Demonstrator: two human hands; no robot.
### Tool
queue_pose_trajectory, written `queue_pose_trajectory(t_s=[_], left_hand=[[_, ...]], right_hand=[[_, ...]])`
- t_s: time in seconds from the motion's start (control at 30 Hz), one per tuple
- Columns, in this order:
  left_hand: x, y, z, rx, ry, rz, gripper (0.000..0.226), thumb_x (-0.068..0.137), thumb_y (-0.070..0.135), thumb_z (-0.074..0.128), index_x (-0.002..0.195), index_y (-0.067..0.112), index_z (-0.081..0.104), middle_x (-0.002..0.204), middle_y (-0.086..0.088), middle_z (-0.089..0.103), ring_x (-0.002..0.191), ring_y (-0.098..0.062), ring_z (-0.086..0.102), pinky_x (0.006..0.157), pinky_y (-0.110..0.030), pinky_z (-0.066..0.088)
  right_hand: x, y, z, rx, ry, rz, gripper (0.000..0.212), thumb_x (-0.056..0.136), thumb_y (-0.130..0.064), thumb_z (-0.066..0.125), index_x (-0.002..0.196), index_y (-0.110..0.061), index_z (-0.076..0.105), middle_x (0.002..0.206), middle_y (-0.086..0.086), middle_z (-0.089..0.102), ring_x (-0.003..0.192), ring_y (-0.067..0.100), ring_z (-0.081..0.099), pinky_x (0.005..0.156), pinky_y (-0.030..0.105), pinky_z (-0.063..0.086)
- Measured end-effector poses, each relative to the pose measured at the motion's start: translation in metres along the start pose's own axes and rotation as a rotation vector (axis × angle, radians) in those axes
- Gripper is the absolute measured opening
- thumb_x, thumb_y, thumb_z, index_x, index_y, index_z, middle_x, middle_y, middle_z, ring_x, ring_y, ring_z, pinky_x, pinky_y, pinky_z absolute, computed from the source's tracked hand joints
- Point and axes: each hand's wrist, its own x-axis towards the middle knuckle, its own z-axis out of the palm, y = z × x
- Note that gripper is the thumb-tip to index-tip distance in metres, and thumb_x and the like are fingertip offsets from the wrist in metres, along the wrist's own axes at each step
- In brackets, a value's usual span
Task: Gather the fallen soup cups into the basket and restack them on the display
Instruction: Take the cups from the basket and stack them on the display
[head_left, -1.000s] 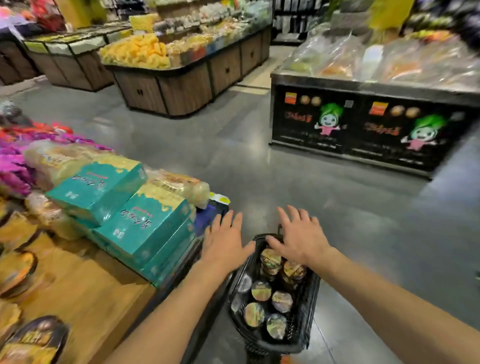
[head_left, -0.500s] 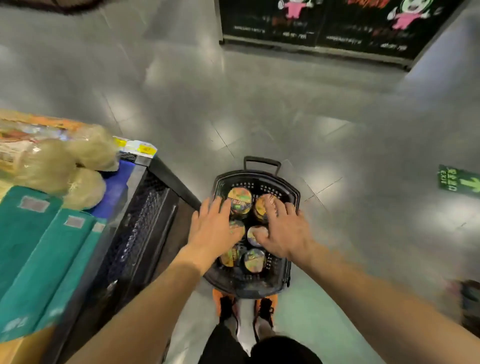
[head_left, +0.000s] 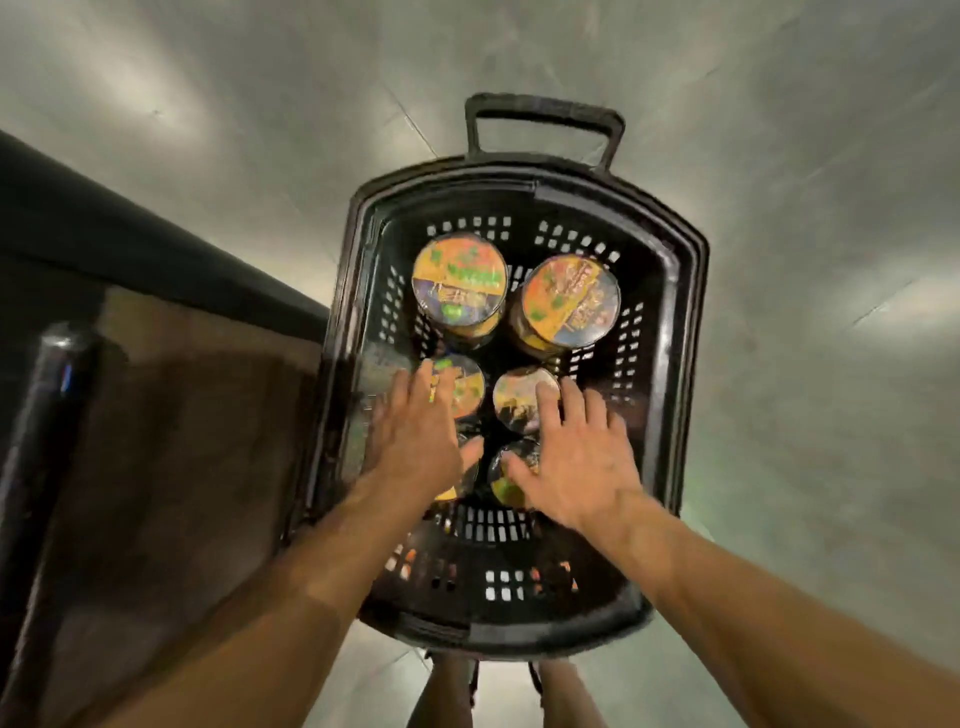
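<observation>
A black plastic basket (head_left: 680, 332) with a pull handle (head_left: 543, 111) stands on the grey floor right below me. Several soup cups with orange and green lids stand upright inside it, two tall ones at the far end (head_left: 460, 280) (head_left: 571, 301) and lower ones nearer me (head_left: 519, 400). My left hand (head_left: 415, 436) reaches into the basket with spread fingers over the left middle cup (head_left: 465, 382). My right hand (head_left: 576, 457) is spread over the right-hand cups, fingertips on their lids. Neither hand grips a cup.
The dark side of the display stand (head_left: 156, 312) rises at the left, close against the basket, with a black post (head_left: 47, 426) at its corner. Grey tiled floor (head_left: 805, 208) lies ahead and to the right. My feet (head_left: 498, 691) show below the basket.
My head has tilted from the shop aisle straight down at the basket. Both hands have dropped lower into it, onto the nearer cups.
</observation>
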Motion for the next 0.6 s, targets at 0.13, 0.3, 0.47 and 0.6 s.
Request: queue_pose_trajectory(t_s=[0.13,0.3,0.47,0.6], left_hand=[[0.055,-0.005,0.043,0.008,0.020,-0.001,0.097,0.093,0.059,0.060,0.163,0.021,0.006,0.171,-0.003,-0.002,0.157,-0.032,-0.002,0.123,-0.053,0.016],[0.104,-0.011,0.081,-0.004,0.043,-0.003,0.105,0.090,0.057,0.067,0.164,0.021,0.001,0.171,-0.006,-0.003,0.156,-0.035,0.001,0.122,-0.052,0.020],[0.133,-0.012,0.102,-0.054,0.007,-0.017,0.117,0.084,0.055,0.077,0.163,0.025,-0.003,0.171,-0.002,-0.008,0.157,-0.036,0.000,0.121,-0.051,0.024],[0.150,-0.008,0.114,0.017,-0.007,-0.039,0.121,0.083,0.059,0.075,0.161,0.027,-0.013,0.168,-0.009,-0.020,0.156,-0.037,-0.003,0.121,-0.051,0.022]], right_hand=[[0.051,-0.004,0.054,-0.018,0.038,0.023,0.099,0.094,-0.075,0.035,0.163,-0.010,0.006,0.168,0.017,0.013,0.148,0.040,0.022,0.115,0.054,0.034],[0.103,-0.010,0.098,0.005,0.035,0.052,0.101,0.093,-0.074,0.044,0.162,-0.014,0.001,0.168,0.018,0.010,0.151,0.041,0.017,0.117,0.054,0.031],[0.133,-0.008,0.119,0.010,0.011,0.048,0.101,0.093,-0.071,0.050,0.160,-0.015,0.001,0.166,0.021,0.007,0.152,0.045,0.013,0.117,0.056,0.032],[0.150,-0.007,0.131,0.024,0.013,0.060,0.105,0.090,-0.070,0.057,0.159,-0.016,-0.001,0.164,0.021,0.002,0.152,0.048,0.010,0.114,0.058,0.035]])
